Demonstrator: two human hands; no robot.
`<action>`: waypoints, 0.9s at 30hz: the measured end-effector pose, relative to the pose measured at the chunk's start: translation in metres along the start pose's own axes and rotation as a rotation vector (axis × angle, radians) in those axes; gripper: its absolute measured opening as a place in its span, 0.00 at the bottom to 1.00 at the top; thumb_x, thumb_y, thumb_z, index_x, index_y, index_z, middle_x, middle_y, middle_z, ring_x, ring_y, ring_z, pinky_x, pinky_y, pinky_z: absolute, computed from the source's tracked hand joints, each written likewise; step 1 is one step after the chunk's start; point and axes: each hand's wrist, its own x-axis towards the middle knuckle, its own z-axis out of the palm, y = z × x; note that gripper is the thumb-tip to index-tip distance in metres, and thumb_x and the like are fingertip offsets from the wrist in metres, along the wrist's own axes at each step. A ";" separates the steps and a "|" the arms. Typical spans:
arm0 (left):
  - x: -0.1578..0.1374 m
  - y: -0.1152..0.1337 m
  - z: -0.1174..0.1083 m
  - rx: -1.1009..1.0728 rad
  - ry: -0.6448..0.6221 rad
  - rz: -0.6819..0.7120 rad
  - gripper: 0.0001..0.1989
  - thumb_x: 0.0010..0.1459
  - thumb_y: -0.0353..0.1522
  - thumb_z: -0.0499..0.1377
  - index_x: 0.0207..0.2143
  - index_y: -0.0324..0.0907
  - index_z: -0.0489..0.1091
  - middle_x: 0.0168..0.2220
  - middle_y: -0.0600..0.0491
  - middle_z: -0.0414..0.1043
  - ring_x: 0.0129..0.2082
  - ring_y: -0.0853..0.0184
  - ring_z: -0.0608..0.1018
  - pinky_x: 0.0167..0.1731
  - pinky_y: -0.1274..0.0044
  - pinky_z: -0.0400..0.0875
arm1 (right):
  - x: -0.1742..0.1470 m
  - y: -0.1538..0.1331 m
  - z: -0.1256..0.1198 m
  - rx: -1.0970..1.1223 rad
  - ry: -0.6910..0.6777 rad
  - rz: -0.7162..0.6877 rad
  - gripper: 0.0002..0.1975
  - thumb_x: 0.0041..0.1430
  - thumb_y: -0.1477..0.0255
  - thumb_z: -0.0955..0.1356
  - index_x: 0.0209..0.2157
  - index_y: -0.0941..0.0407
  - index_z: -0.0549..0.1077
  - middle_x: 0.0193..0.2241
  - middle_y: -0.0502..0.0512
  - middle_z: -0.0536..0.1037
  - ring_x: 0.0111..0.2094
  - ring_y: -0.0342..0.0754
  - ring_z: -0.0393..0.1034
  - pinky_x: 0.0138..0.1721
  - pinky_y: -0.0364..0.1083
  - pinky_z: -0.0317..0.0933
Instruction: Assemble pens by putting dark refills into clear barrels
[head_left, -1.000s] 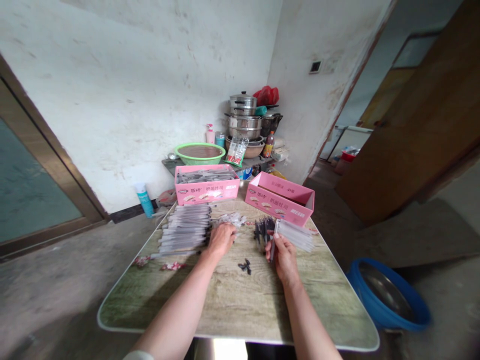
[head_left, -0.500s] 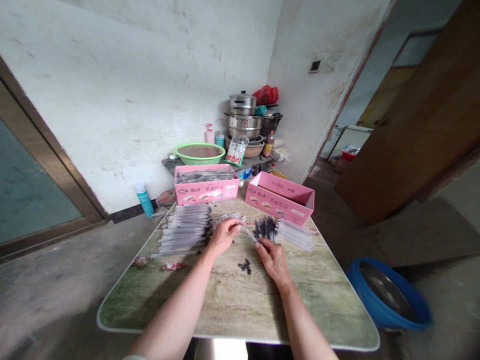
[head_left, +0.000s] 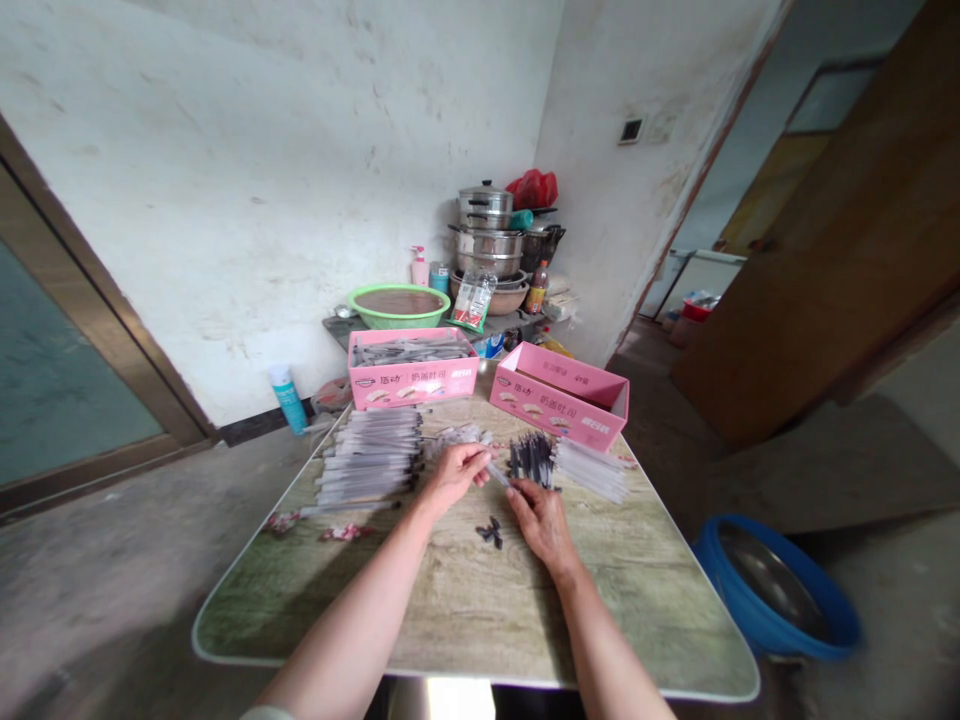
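My right hand grips a slim translucent pen barrel, which slants up to the left. My left hand is closed at the barrel's upper end, pinching a thin translucent piece too small to make out. Just right of the fingers lies a bundle of slim parts with dark tips, beside a stack of clear tubes. Several small black caps rest on the table below the hands. Left of them, whitish pens lie in rows. Behind my left hand is a loose heap of small clear pieces.
Two pink boxes stand at the table's far edge: the left box is full of pens, the right box is open-topped. Beyond are a green basin and stacked pots. A blue tub sits right of the table.
My left hand has moved slightly right and down, bringing its fingers to the barrel's upper end. My right hand has barely shifted, still holding the barrel.
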 end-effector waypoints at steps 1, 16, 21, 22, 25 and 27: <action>0.001 -0.002 0.002 -0.010 0.008 -0.017 0.18 0.56 0.41 0.58 0.38 0.35 0.75 0.20 0.53 0.70 0.19 0.71 0.70 0.22 0.79 0.65 | 0.000 0.000 0.001 -0.011 0.001 -0.004 0.16 0.65 0.64 0.61 0.38 0.58 0.76 0.24 0.51 0.75 0.25 0.46 0.69 0.29 0.42 0.55; -0.004 -0.006 0.004 -0.016 -0.095 0.006 0.18 0.55 0.42 0.60 0.36 0.34 0.77 0.19 0.50 0.72 0.17 0.70 0.73 0.20 0.79 0.68 | 0.000 0.004 -0.007 0.304 -0.186 0.092 0.23 0.63 0.58 0.61 0.19 0.55 0.60 0.16 0.44 0.56 0.19 0.40 0.48 0.22 0.42 0.43; -0.004 -0.002 0.008 0.040 -0.057 0.039 0.17 0.58 0.41 0.58 0.38 0.34 0.76 0.19 0.51 0.71 0.17 0.71 0.72 0.20 0.80 0.67 | 0.000 0.001 -0.005 0.329 -0.133 0.123 0.22 0.62 0.58 0.63 0.19 0.55 0.62 0.15 0.44 0.58 0.19 0.40 0.49 0.20 0.41 0.44; -0.005 -0.001 0.009 0.051 -0.056 0.058 0.17 0.58 0.40 0.58 0.40 0.35 0.76 0.19 0.52 0.71 0.18 0.71 0.72 0.21 0.80 0.67 | 0.000 -0.001 -0.004 0.322 -0.115 0.120 0.22 0.63 0.59 0.62 0.19 0.56 0.63 0.15 0.44 0.59 0.19 0.40 0.50 0.20 0.41 0.44; -0.004 0.006 0.007 0.057 -0.052 0.107 0.17 0.59 0.40 0.57 0.44 0.37 0.75 0.21 0.53 0.72 0.20 0.71 0.73 0.22 0.80 0.68 | 0.001 -0.005 -0.004 0.286 -0.073 0.104 0.21 0.63 0.59 0.61 0.21 0.56 0.68 0.15 0.46 0.63 0.19 0.42 0.55 0.22 0.42 0.50; -0.003 0.011 0.000 0.037 0.018 0.128 0.18 0.58 0.40 0.57 0.45 0.36 0.73 0.21 0.54 0.71 0.20 0.72 0.73 0.23 0.80 0.69 | 0.002 -0.005 -0.005 0.269 -0.013 0.119 0.20 0.63 0.58 0.61 0.27 0.57 0.73 0.16 0.47 0.67 0.20 0.43 0.59 0.24 0.42 0.54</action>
